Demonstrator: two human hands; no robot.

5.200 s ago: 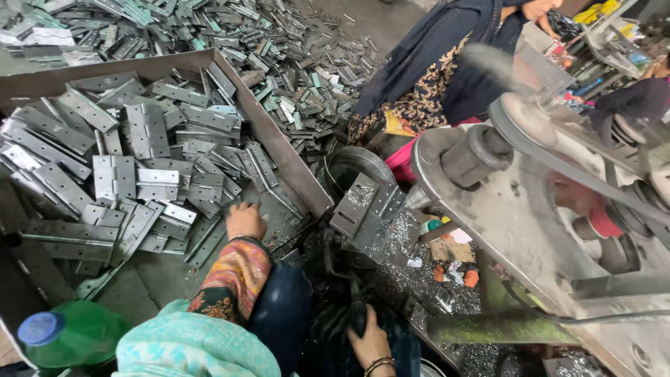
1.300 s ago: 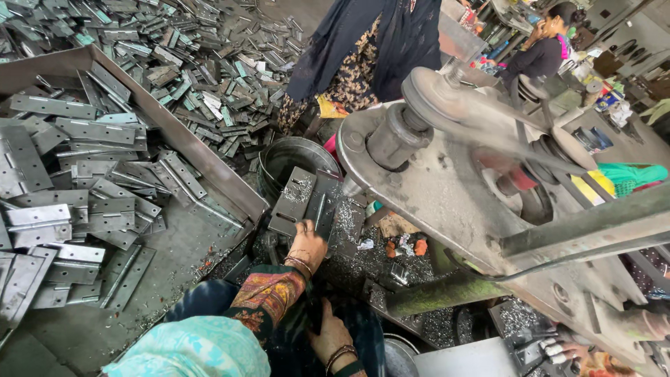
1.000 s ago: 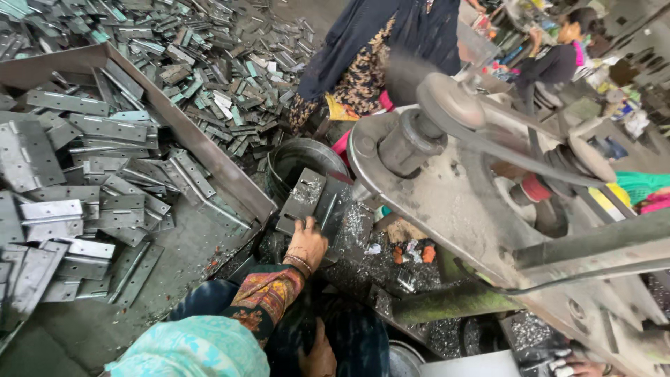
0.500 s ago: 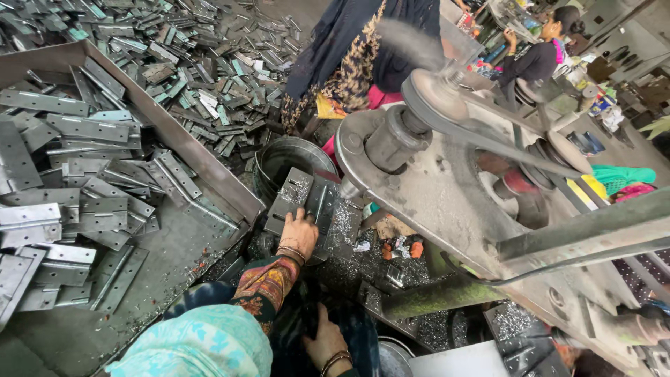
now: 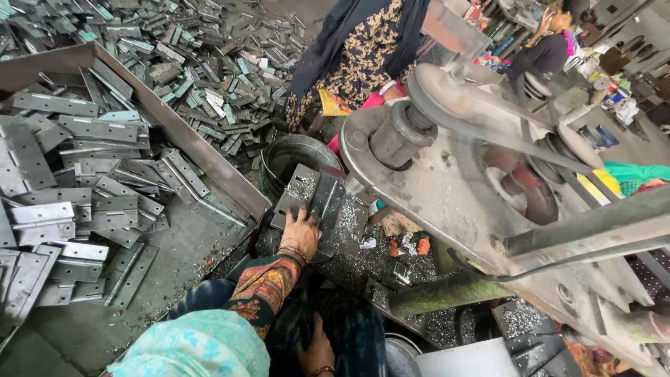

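A metal hinge plate (image 5: 307, 199) is being pressed flat by the left hand (image 5: 301, 234) beside the machine's flywheel (image 5: 447, 181); the right hand (image 5: 317, 349) rests low, grip unclear. Careful positioning seems needed next.

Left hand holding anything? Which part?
Left hand presses on the lower edge of an open metal hinge; a closed grip cannot be told. Right hand holds nothing visible.

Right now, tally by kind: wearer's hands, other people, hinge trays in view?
Wearer's hands: 2, left hand and right hand
Other people: 2, person in floral dress and person at top right
Hinge tray: 1
Total: 5
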